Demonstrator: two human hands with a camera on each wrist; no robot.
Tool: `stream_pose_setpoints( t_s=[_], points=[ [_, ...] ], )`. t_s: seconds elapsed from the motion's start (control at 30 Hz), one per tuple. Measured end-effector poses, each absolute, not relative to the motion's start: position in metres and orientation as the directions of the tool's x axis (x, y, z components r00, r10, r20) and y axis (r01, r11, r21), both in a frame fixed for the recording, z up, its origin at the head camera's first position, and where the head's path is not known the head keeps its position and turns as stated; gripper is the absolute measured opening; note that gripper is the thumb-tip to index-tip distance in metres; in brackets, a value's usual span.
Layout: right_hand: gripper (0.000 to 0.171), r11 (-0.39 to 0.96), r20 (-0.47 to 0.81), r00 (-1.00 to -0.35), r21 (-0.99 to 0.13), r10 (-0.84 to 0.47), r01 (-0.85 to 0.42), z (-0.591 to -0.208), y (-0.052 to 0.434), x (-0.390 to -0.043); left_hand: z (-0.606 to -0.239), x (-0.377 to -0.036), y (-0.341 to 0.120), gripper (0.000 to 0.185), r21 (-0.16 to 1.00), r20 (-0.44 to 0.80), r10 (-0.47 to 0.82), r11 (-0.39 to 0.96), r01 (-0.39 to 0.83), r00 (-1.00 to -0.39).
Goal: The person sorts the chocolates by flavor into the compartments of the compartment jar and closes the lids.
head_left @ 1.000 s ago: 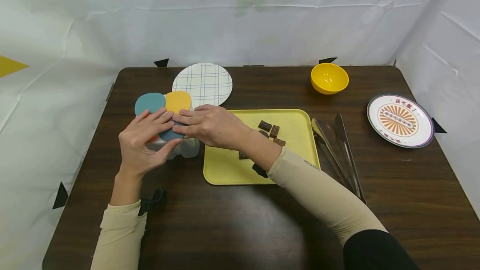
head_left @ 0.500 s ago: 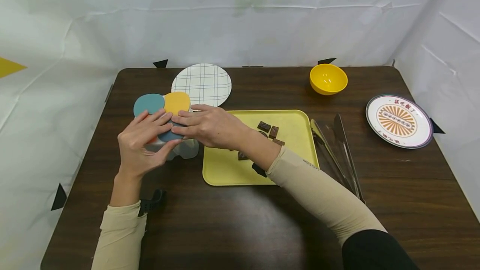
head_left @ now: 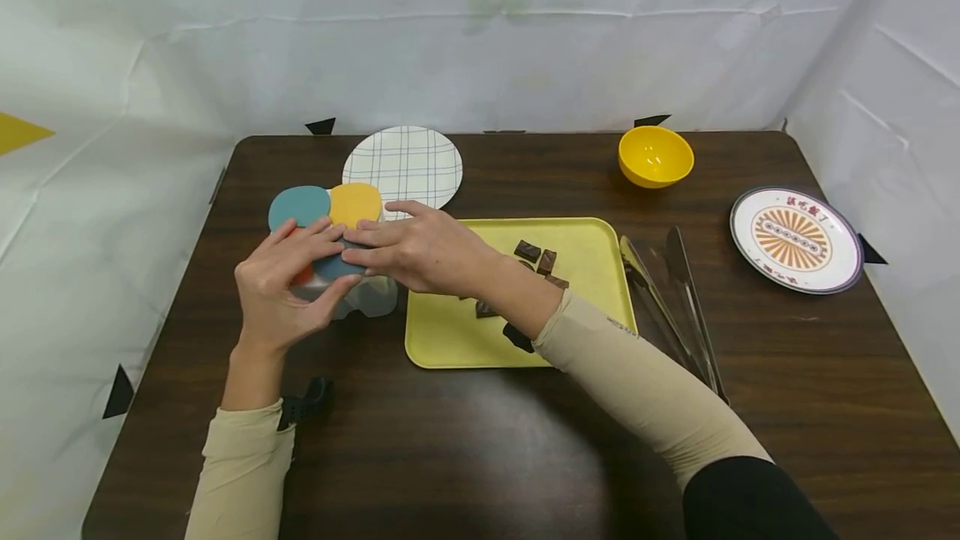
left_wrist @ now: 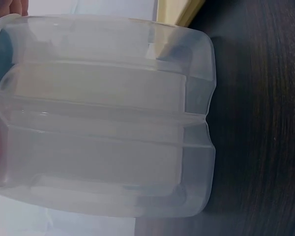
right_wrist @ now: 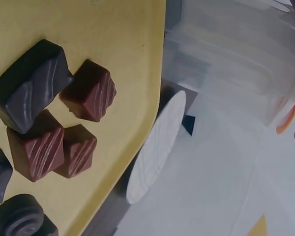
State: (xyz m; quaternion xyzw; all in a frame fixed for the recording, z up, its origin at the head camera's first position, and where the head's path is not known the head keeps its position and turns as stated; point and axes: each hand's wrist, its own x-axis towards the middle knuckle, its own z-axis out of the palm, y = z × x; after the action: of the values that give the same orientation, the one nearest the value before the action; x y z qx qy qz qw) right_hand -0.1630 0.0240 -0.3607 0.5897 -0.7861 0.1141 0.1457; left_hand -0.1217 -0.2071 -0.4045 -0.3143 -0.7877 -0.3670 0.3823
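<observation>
In the head view, a clear plastic container with divided compartments (head_left: 372, 297) stands at the left of the table. Its lids are teal (head_left: 298, 206), yellow (head_left: 356, 204), orange-red (head_left: 303, 275) and blue (head_left: 339, 267). My left hand (head_left: 281, 286) lies over the front lids, its fingers extended across them and its thumb near the front corner. From the right, my right hand (head_left: 423, 250) touches the blue lid with extended fingertips; its thumb is hidden. The left wrist view shows the container's see-through wall (left_wrist: 103, 118) close up.
A yellow tray (head_left: 442, 348) with several chocolates (right_wrist: 34, 83) lies under my right forearm. A checked plate (head_left: 405, 165) is behind the container. Farther right are a yellow bowl (head_left: 656, 157), tongs (head_left: 693, 307) and a patterned plate (head_left: 795, 273).
The right hand's fingers have shifted slightly on the blue lid, and its index finger is raised a little. Left fingers move slightly; the container stays where it was.
</observation>
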Motion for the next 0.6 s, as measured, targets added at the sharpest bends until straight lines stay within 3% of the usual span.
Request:
stream_pose_setpoints(
  t_s=[0.4,0.6],
  points=[
    [0.039,0.284,0.359,-0.298,-0.092,-0.885,-0.954,-0.359,0.028,-0.165,-0.396,-0.121,-0.209,0.048,0.318,0.793,0.275,0.575,0.754,-0.544],
    [0.038,0.231,0.368,-0.312,-0.248,-0.876,-0.941,-0.355,0.028,-0.166,-0.384,-0.122,-0.21,0.044,0.308,0.754,0.338,0.577,0.757,-0.564]
  ],
)
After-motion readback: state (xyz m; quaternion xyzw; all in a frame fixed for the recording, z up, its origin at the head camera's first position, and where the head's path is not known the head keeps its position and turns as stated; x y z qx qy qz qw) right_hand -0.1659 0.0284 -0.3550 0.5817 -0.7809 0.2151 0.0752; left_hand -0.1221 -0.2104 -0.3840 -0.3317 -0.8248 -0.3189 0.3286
